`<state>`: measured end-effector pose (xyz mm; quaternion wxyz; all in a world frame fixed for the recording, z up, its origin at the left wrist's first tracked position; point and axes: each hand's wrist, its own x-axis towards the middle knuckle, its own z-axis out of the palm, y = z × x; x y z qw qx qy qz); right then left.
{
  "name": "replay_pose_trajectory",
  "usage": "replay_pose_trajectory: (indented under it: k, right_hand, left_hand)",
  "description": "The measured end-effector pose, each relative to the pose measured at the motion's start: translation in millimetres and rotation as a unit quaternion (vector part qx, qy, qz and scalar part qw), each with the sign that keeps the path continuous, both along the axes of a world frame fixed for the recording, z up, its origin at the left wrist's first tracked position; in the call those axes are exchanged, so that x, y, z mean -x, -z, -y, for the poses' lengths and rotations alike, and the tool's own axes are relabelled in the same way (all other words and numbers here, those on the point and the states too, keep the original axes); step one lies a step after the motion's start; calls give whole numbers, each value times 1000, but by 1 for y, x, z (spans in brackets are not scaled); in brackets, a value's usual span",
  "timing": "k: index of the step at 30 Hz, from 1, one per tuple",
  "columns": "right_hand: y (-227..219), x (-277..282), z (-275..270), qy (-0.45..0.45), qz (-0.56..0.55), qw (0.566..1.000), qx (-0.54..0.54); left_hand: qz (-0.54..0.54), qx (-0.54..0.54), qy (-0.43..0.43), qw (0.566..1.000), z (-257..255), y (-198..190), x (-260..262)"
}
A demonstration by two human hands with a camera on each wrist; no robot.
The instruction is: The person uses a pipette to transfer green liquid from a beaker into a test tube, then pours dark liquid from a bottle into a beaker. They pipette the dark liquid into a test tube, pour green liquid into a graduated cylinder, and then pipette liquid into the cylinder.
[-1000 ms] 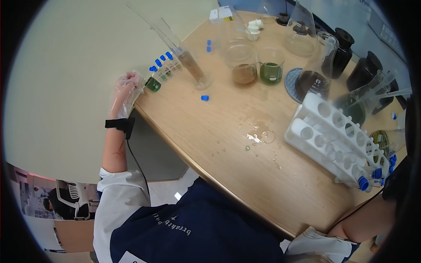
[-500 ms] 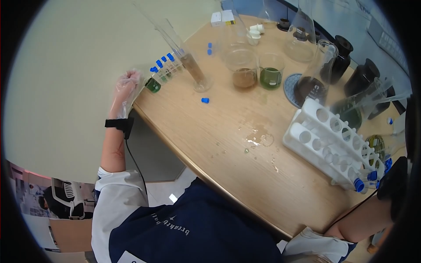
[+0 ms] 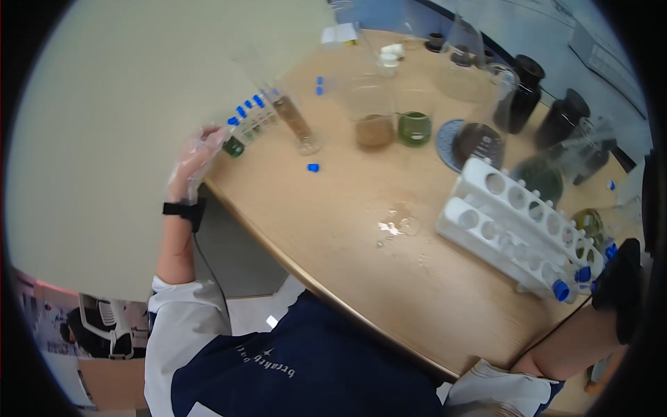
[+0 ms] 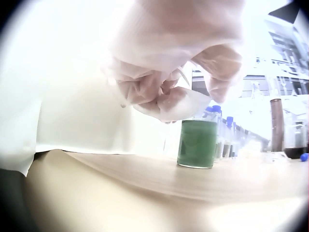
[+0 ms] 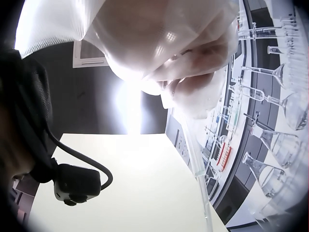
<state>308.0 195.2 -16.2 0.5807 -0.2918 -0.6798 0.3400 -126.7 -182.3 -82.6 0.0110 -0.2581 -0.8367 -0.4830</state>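
Note:
My left hand (image 3: 196,161), in a clear plastic glove, is at the table's left corner beside a small beaker of green liquid (image 3: 233,146). Seen from the left wrist, its fingers (image 4: 166,94) curl loosely just above the upright beaker (image 4: 197,144); nothing shows in them, and contact with the rim is unclear. Capped tubes (image 3: 253,122) stand behind the beaker. My right hand (image 5: 178,53), also gloved, grips a long clear tube (image 5: 194,150) in the right wrist view. The head view does not show that hand, only its forearm at the right edge.
A cylinder of brown liquid (image 3: 292,119), beakers with brown (image 3: 375,132) and green liquid (image 3: 415,129), flasks and dark bottles (image 3: 522,94) line the back. A white rack (image 3: 514,226) stands at right. A blue cap (image 3: 313,167) and a wet patch (image 3: 399,221) lie mid-table.
The head view has shifted, moving the tabletop objects slightly left and down in it. My left fingers have come closer to the small green beaker, which stays at the corner.

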Motion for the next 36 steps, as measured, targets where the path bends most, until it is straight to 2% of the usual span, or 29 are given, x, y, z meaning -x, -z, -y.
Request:
replay_pose_trajectory:
  k: [3, 9, 13, 19, 24, 25, 27, 31, 33, 36]
  right_hand:
    - [-9, -2, 1, 6, -3, 1000, -26]
    - [-29, -13, 3, -3, -22, 996, -86]
    - [-40, -15, 2, -14, -16, 992, -128]
    - [-57, -13, 4, -43, 5, 978, -204]
    - [-70, -6, 5, -87, 46, 946, -309]
    - [-73, -3, 5, -97, 62, 937, -329]
    - [-74, 1, 2, -118, 84, 920, -363]
    - [-64, 22, -10, -110, 183, 927, -308]
    - [-64, 34, -18, -12, 287, 914, -288]
    - [-68, 55, -5, 59, 451, 841, -294]
  left_hand:
    - [12, 81, 3, 997, -14, -12, -16]
    - [28, 181, -31, 983, -6, 4, 28]
    - [55, 103, -16, 993, -8, 2, 18]
    - [43, 160, 35, 986, -11, -11, -2]
    - [119, 31, 167, 978, -41, -44, -64]
    - [138, 6, 192, 972, -49, -54, -79]
    - [115, 64, 277, 952, -67, -77, -95]
    - [57, 120, 394, 909, -104, -110, -115]
    - [16, 144, 419, 896, -122, -128, -123]
    - [-29, 144, 431, 890, -145, -143, -131]
